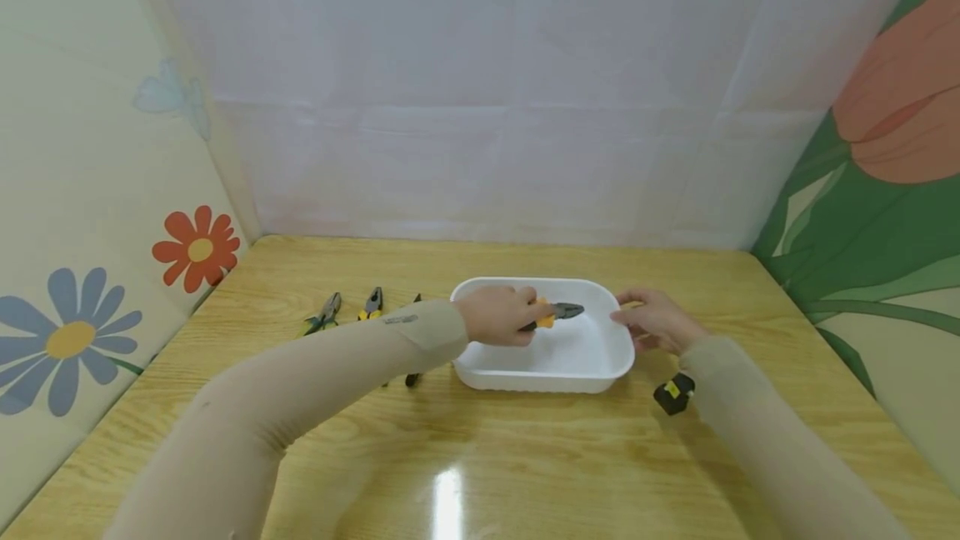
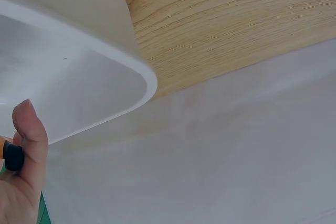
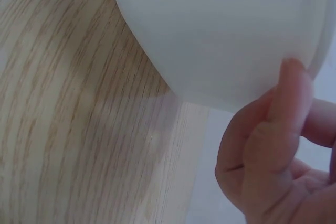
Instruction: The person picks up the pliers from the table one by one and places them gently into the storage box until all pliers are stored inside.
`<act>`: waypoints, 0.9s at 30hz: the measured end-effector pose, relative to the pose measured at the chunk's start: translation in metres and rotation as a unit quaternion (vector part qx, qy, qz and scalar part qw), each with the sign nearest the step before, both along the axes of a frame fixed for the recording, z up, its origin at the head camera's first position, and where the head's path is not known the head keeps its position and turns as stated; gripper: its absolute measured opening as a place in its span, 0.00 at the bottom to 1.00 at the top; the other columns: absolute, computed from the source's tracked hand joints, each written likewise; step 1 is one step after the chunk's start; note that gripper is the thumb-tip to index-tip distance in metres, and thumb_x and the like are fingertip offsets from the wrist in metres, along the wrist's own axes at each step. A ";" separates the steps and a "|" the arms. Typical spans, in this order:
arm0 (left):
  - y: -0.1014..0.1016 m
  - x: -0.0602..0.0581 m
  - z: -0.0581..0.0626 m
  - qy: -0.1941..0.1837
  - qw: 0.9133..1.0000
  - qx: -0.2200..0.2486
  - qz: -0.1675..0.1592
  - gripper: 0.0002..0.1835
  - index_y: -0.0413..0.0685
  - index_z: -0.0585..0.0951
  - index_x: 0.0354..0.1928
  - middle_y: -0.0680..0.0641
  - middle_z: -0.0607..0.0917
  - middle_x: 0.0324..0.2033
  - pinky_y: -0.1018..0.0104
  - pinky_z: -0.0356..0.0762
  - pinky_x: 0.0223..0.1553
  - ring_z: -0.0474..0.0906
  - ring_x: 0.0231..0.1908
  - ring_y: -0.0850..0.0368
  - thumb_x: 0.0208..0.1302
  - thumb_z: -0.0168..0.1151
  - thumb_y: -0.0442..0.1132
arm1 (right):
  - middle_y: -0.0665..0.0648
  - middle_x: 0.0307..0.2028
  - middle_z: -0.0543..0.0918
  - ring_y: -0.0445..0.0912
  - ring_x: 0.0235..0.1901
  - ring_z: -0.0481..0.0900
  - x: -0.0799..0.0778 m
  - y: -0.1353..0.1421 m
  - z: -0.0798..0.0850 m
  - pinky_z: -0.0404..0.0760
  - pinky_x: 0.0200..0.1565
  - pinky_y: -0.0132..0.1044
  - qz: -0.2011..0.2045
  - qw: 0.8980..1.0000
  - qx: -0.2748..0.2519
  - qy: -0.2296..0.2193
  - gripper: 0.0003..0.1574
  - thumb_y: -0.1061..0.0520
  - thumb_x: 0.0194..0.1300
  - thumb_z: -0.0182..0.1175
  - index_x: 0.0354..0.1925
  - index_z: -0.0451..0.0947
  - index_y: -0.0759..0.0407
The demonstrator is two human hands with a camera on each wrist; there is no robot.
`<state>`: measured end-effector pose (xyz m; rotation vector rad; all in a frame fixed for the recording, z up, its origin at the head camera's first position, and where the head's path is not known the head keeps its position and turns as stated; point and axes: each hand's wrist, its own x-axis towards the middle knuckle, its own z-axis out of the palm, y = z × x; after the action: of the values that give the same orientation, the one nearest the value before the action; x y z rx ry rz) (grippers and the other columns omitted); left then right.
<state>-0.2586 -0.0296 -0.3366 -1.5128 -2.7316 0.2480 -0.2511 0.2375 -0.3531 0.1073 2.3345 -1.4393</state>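
Observation:
In the head view, my left hand [image 1: 498, 315] grips a pair of combination pliers [image 1: 567, 311] by its orange and black handles. The pliers are over the inside of a white plastic tub [image 1: 536, 382], with their dark jaws toward the right. The left wrist view shows the thumb of my left hand [image 2: 29, 156] beside the black handle end [image 2: 13, 156]. My right hand [image 1: 654, 319] holds the tub's right rim. In the right wrist view, fingertips [image 3: 294, 77] lie against the tub's outer wall [image 3: 220, 35] just under the rim.
Left of the tub, pliers with green and yellow handles [image 1: 324, 315], yellow-handled pliers [image 1: 373, 303] and a dark tool [image 1: 413, 378] lie partly behind my left sleeve. A black and yellow tape measure [image 1: 674, 394] sits by my right sleeve on the wooden table [image 1: 525, 465].

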 end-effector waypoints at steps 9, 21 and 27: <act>0.015 -0.003 0.002 0.021 0.999 -0.044 -0.009 0.24 0.54 0.69 0.68 0.47 0.78 0.41 0.69 0.70 0.26 0.69 0.24 0.59 0.72 0.50 0.46 | 0.58 0.37 0.81 0.43 0.30 0.80 0.002 0.000 0.001 0.80 0.30 0.35 -0.003 1.000 -0.002 -0.001 0.32 0.62 0.70 0.54 0.66 0.57 0.74; 0.024 -0.014 -0.007 0.050 0.997 -0.038 -0.035 0.20 0.52 0.73 0.61 0.47 0.78 0.39 0.65 0.75 0.28 0.74 0.27 0.56 0.69 0.53 0.46 | 0.56 0.34 0.81 0.42 0.28 0.79 -0.001 -0.001 -0.001 0.80 0.29 0.34 -0.002 1.000 -0.004 -0.002 0.31 0.63 0.70 0.54 0.65 0.56 0.74; 0.032 -0.018 -0.007 0.047 0.996 -0.078 -0.028 0.22 0.54 0.71 0.64 0.47 0.78 0.42 0.66 0.75 0.29 0.74 0.28 0.57 0.70 0.52 0.48 | 0.56 0.32 0.80 0.41 0.26 0.79 -0.002 0.000 -0.001 0.79 0.27 0.32 -0.008 1.000 -0.010 -0.003 0.30 0.64 0.70 0.54 0.65 0.57 0.74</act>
<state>-0.2767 0.0020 -0.3433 -1.5652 -2.6483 0.5275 -0.2529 0.2379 -0.3536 0.1235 2.3182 -1.4680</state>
